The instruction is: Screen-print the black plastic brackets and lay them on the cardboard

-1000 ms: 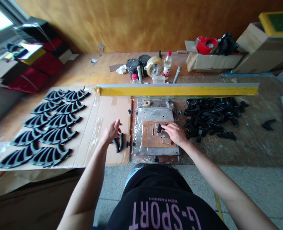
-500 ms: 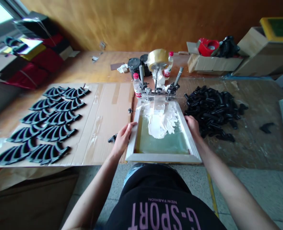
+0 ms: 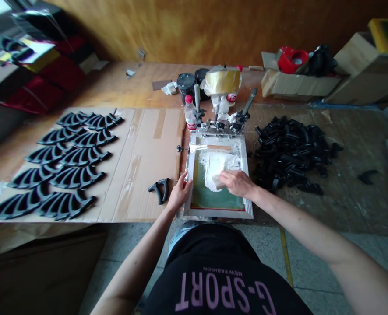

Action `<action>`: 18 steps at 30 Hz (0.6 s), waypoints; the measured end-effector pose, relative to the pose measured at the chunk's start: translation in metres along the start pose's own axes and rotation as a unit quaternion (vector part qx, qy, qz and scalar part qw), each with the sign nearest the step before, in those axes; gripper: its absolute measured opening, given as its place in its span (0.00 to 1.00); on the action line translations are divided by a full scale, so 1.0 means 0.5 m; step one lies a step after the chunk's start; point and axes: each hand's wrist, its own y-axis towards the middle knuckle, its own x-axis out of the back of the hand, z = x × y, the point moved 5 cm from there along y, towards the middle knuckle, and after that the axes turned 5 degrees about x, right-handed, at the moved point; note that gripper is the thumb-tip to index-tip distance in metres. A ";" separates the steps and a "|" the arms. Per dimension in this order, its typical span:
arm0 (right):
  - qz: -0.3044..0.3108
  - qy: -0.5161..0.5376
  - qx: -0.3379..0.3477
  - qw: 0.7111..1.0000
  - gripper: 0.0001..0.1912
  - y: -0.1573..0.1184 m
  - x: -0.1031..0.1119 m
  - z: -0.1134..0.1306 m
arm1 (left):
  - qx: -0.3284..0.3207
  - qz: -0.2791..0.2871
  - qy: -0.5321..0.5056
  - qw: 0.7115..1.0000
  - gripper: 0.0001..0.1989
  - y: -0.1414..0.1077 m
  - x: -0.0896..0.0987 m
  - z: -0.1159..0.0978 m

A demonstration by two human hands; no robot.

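Observation:
A silk-screen frame (image 3: 218,213) with pale rails and a green mesh (image 3: 210,202) lies low on the table in front of me. Thick white ink (image 3: 210,164) is spread over its upper and middle mesh. My left hand (image 3: 180,191) grips the left rail. Over the ink, my right hand (image 3: 236,182) is closed on a pale flat scraper (image 3: 217,178), mostly hidden by the fingers and ink. Left of the frame, two curved black plastic pieces (image 3: 160,190) lie together on the cardboard.
Rows of black curved pieces (image 3: 79,177) cover the cardboard (image 3: 141,162) at left. At right is a heap of black pieces (image 3: 291,151). Behind the frame stand a metal clamp (image 3: 220,127), a bottle (image 3: 190,114), dark tubs (image 3: 185,83) and a tape roll (image 3: 223,81).
The screen frame has come down flatter onto the table. My right hand has left the right rail and moved inward, taking the scraper. My left hand stays at the left rail.

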 end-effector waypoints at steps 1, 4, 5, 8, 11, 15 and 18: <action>0.009 0.007 0.036 0.999 0.11 -0.013 0.003 0.009 | 0.001 -0.002 -0.006 1.000 0.31 -0.001 0.000 -0.001; 0.006 0.024 0.056 0.998 0.07 -0.020 0.016 0.011 | 0.006 -0.010 -0.035 0.999 0.31 -0.004 0.002 -0.008; -0.012 0.021 0.034 0.999 0.06 -0.016 0.019 0.008 | 0.008 -0.012 -0.048 0.999 0.30 -0.006 0.004 -0.011; -0.069 -0.005 -0.017 0.997 0.11 -0.011 0.007 0.014 | 0.012 -0.016 -0.092 0.996 0.30 -0.010 0.007 -0.016; -0.065 0.006 0.005 0.998 0.14 -0.023 -0.018 0.038 | 0.019 -0.011 -0.133 0.991 0.32 -0.011 0.006 -0.016; -0.086 0.066 -0.061 0.992 0.09 0.002 0.015 0.005 | 0.021 0.013 -0.154 0.988 0.33 -0.013 0.008 -0.023; -0.147 0.073 -0.144 0.976 0.23 0.052 0.082 -0.066 | 0.008 0.050 -0.158 0.986 0.37 -0.026 0.027 -0.050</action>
